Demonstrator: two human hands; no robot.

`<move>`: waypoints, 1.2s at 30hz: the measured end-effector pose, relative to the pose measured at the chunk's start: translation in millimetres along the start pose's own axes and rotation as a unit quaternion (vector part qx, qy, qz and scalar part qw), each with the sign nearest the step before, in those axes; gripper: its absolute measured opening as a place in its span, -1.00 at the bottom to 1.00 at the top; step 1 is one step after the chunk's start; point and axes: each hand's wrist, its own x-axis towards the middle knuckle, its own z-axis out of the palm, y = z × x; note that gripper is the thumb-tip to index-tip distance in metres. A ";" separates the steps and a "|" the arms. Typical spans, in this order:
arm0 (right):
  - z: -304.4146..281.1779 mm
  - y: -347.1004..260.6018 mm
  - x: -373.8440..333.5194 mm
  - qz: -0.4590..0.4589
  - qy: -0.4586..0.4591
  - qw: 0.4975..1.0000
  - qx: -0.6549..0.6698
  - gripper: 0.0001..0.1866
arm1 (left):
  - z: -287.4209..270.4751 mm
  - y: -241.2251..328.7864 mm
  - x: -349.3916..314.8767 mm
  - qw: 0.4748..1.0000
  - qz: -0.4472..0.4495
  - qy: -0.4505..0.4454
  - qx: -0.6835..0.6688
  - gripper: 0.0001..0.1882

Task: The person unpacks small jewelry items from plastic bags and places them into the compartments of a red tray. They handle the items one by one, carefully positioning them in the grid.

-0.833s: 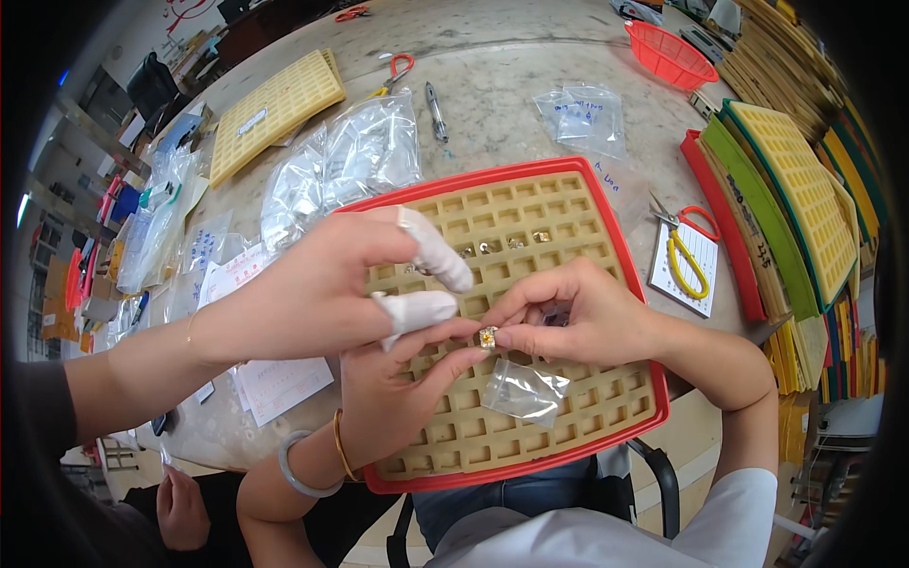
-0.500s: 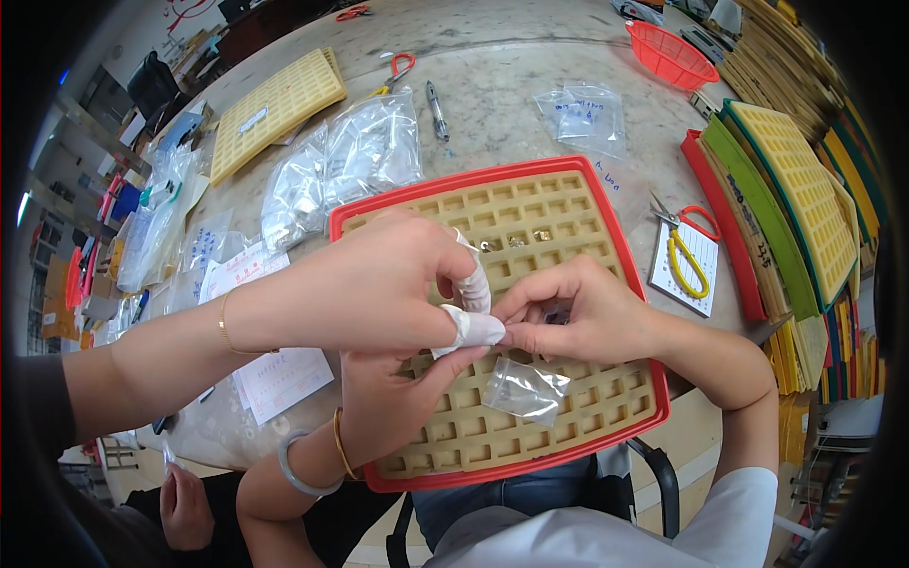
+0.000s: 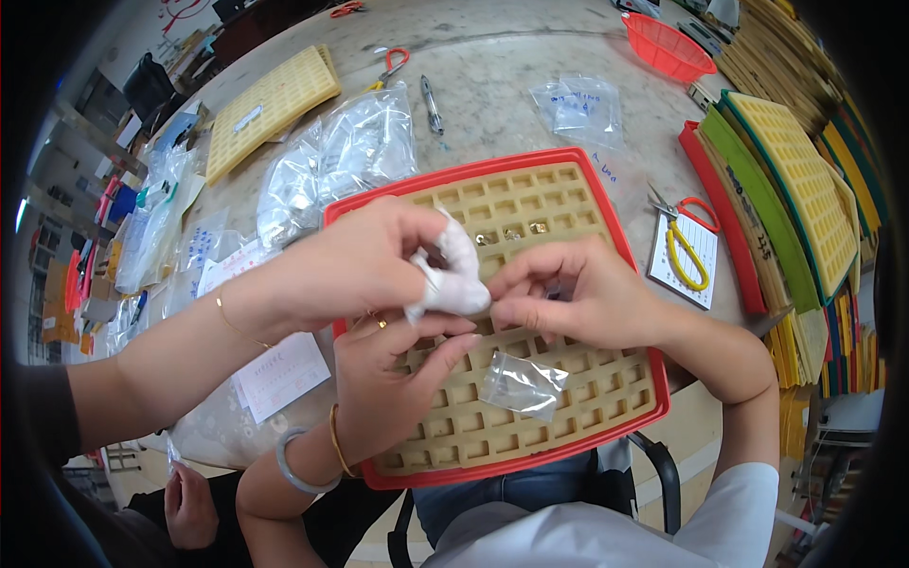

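A beige tray (image 3: pixel 445 454) with rows of small square pockets, set in a red rim, lies before me. Over its left part, my left hand (image 3: pixel 402 364) has its thumb apart from its fingers, with nothing seen between them. My right hand (image 3: pixel 582 298) is closed above the middle, thumb and forefinger together; anything in it is too small or hidden to name. Its fingertips meet a co-worker's hand (image 3: pixel 398 256), which wears white finger covers (image 3: pixel 454 275). Small shiny gold-coloured pieces (image 3: pixel 512 235) sit in a few pockets. A clear plastic bag (image 3: pixel 524 383) lies on the tray.
Clear bags (image 3: pixel 365 142), a pen (image 3: pixel 432 104) and a beige pocketed tray (image 3: pixel 275 109) lie beyond at left. Pliers with red and yellow handles (image 3: pixel 684 248) rest on a white pad at right, beside stacked trays (image 3: pixel 795 180). A red basket (image 3: pixel 668 49) stands far right.
My left thumb and fingers have parted and drawn back from the co-worker's fingertips. The co-worker's hand has shifted slightly left, its covered fingers closing together. My right hand stays nearly in place.
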 end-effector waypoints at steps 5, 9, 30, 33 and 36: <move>-13.7 -7.5 0.1 -0.012 0.037 0.998 -0.043 -0.81 | 1.6 4.7 -2.3 0.999 -0.041 0.008 0.012 -0.90; -15.5 -5.1 -3.6 -0.068 -0.022 0.984 -0.165 -0.81 | -1.0 4.1 -2.1 0.993 -0.044 -0.107 0.004 -0.80; -6.1 5.4 -2.7 0.011 -0.059 0.997 -0.053 -0.67 | 3.8 -9.0 -6.6 0.989 0.107 -0.089 0.041 -0.86; 2.9 -1.0 -4.5 -0.007 0.025 0.996 -0.089 -0.79 | -2.0 -1.3 -9.8 0.996 0.023 -0.077 0.041 -0.91; -1.1 3.5 -7.9 -0.058 0.040 0.989 -0.131 -0.88 | -4.2 5.5 -5.2 0.992 -0.016 -0.126 0.017 -0.93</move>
